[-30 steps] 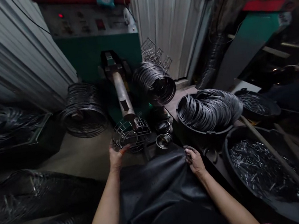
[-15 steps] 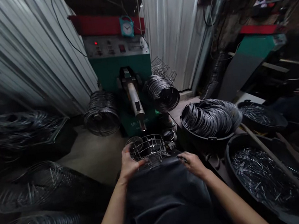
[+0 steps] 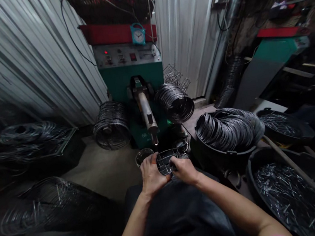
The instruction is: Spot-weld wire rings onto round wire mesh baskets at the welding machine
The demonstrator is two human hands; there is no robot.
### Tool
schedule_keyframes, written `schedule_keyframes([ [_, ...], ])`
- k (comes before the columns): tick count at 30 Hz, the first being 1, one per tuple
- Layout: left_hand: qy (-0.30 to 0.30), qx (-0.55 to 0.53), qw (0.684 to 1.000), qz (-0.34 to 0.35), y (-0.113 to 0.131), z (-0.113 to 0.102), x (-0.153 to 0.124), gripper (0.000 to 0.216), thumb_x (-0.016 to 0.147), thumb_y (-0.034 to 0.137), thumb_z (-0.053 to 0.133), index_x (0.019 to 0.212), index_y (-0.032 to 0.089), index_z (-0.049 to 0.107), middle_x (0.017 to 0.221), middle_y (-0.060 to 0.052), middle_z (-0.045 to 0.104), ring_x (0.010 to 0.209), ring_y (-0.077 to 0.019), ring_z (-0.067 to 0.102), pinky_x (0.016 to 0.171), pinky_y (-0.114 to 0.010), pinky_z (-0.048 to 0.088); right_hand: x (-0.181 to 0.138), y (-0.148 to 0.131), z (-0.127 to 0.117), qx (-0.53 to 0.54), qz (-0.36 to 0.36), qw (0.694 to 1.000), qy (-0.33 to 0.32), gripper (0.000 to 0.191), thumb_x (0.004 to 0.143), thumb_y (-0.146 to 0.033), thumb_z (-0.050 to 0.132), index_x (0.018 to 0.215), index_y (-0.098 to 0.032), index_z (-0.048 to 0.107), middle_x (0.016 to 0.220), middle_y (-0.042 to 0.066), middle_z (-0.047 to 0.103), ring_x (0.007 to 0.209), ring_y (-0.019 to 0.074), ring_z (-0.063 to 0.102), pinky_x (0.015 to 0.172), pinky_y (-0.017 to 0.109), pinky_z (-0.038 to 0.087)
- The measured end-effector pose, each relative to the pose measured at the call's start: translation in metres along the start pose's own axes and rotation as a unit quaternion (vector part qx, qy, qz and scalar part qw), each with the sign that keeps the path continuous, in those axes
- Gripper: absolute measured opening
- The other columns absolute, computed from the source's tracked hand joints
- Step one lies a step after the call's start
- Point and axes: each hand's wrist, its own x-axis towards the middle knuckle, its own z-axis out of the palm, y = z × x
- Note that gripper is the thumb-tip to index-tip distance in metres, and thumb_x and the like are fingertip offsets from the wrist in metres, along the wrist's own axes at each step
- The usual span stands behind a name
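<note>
A small round wire basket (image 3: 166, 159) of thin metal rods is held over my lap, in front of the welding machine (image 3: 139, 71). My left hand (image 3: 152, 175) grips its left side, with orange wraps showing on the fingers. My right hand (image 3: 186, 170) is closed at the basket's right side, knuckles up. Something dark shows at its fingertips, too small to name. Just above the basket is the machine's metal arm (image 3: 146, 109), its tip pointing down toward me. A metal ring (image 3: 143, 156) lies beyond my left hand.
Wire ring bundles (image 3: 111, 122) hang left of the machine arm, with another bundle (image 3: 175, 101) on the right. At right stand a tub of wire rings (image 3: 226, 129) and a tub of short rods (image 3: 291, 193) with a pole across it. Wire frames (image 3: 41, 206) lie at left.
My right hand has moved left from beside the basket to its right side. My left hand has shifted right along with the basket. The view has tilted slightly upward.
</note>
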Motion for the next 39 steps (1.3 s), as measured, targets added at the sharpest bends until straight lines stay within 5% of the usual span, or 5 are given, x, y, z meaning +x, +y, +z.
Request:
schedule_keyframes([
  [4,-0.03,-0.01,0.999,-0.042,-0.006,-0.002,0.002,0.08,0.051,0.028,0.07,0.125,0.017,0.04,0.121,-0.013,0.047,0.115,-0.0321,0.043,0.098,-0.047,0.037,0.0,0.013,0.01,0.099,-0.099,0.99,-0.001,0.027,0.078,-0.011,0.053,0.101,-0.02,0.062,0.1,0.007,0.069,0.094,0.017,0.064,0.08,0.025,0.047],
  [10,-0.058,-0.038,0.994,-0.079,-0.015,-0.007,0.009,0.081,0.049,0.025,0.07,0.124,0.017,0.041,0.121,-0.012,0.047,0.116,-0.0311,0.044,0.098,-0.044,0.038,0.009,0.02,0.0,0.088,-0.181,0.978,-0.052,0.035,0.081,-0.025,0.059,0.115,-0.017,0.06,0.107,0.011,0.064,0.095,0.0199,0.063,0.08,0.029,0.049],
  [19,-0.072,-0.063,0.992,-0.088,-0.027,-0.004,0.016,0.083,0.05,0.025,0.07,0.126,0.018,0.039,0.122,-0.011,0.048,0.116,-0.0295,0.043,0.098,-0.044,0.037,0.026,0.022,0.015,0.083,-0.186,0.977,-0.058,0.032,0.073,-0.005,0.061,0.103,-0.016,0.066,0.096,0.008,0.069,0.091,0.0185,0.064,0.078,0.027,0.05],
  [39,-0.091,-0.047,0.988,-0.112,-0.049,0.0,0.064,0.08,0.052,0.032,0.074,0.124,0.017,0.044,0.117,-0.011,0.051,0.11,-0.0296,0.048,0.091,-0.041,0.042,0.074,0.017,0.006,0.081,-0.175,0.981,-0.017,0.027,0.077,-0.008,0.057,0.099,-0.019,0.066,0.099,0.006,0.068,0.092,0.0155,0.064,0.08,0.024,0.047],
])
